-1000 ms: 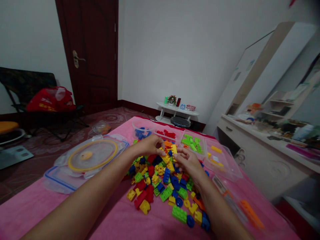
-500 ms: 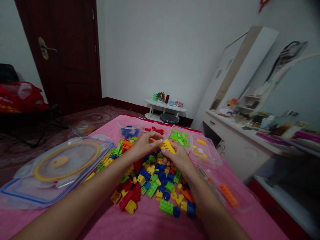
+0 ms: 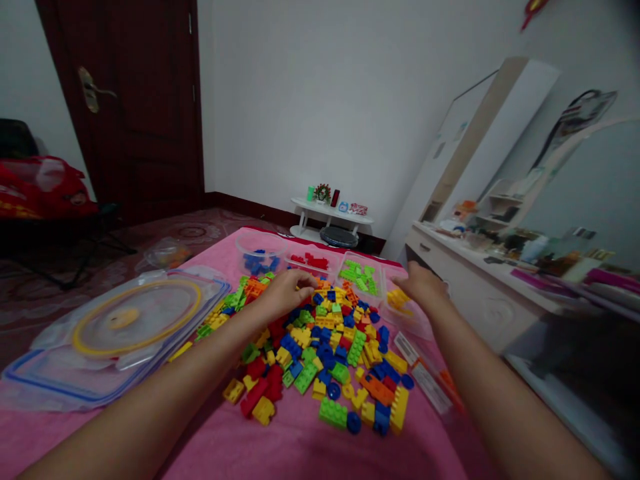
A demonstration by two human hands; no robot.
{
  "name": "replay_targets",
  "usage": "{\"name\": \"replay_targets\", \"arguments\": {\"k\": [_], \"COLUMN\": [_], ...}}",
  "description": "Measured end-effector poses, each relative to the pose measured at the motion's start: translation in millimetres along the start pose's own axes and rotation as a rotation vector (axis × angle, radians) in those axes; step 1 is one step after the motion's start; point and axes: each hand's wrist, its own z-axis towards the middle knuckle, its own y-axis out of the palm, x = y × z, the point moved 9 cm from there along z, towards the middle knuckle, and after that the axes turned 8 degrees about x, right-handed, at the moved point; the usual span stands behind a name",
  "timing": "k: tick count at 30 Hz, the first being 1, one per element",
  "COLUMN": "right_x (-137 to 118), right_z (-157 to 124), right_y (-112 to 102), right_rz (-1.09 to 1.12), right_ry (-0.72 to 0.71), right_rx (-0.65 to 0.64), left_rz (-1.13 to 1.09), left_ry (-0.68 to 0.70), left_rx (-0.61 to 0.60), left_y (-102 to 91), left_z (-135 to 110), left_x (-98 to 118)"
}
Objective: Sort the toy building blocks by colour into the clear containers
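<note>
My left hand (image 3: 289, 291) hovers over the far part of a heap of toy building bricks (image 3: 325, 357), its fingers curled together; a bit of yellow shows by the fingertips, but what they hold cannot be made out. Over on the right, my right hand (image 3: 423, 288) is above a clear plastic container (image 3: 420, 325), with thumb and fingers apart and nothing in them. Yellow bricks (image 3: 399, 300) lie inside that container, beside the hand. The heap mixes blue, green, yellow, red and orange pieces.
Behind the heap stand clear containers with blue bricks (image 3: 260, 262), red bricks (image 3: 310, 261) and green bricks (image 3: 359, 277). Orange pieces (image 3: 449, 381) lie in another box, partly behind my right forearm. Stacked lids (image 3: 135, 320) rest at the left on the pink cloth (image 3: 300, 453).
My right hand has moved right, from beside my left hand to the container of yellow bricks, and the yellow brick it held has left its fingers. The left hand has lowered slightly.
</note>
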Motion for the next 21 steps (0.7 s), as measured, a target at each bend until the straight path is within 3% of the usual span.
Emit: {"name": "replay_targets", "arguments": {"k": [3, 7, 15, 21], "right_x": [-43, -79, -89, -88], "right_z": [-34, -81, -117, -120], "right_y": [3, 20, 61, 66], "right_rz": [-0.122, -0.109, -0.061, -0.018], "right_ry": [-0.213, -0.38, -0.446, -0.47], "right_rx": [-0.041, -0.208, -0.315, -0.322], "left_rz": [0.159, 0.28, 0.422, 0.39], "left_ry": [-0.011, -0.078, -0.02, -0.006], "left_rx": [-0.084, -0.332, -0.557, -0.474], "left_y": [-7.6, -12.0, 2.9, 0.9], "left_z": [2, -6, -23, -22], "left_x": [-15, -35, -23, -20]}}
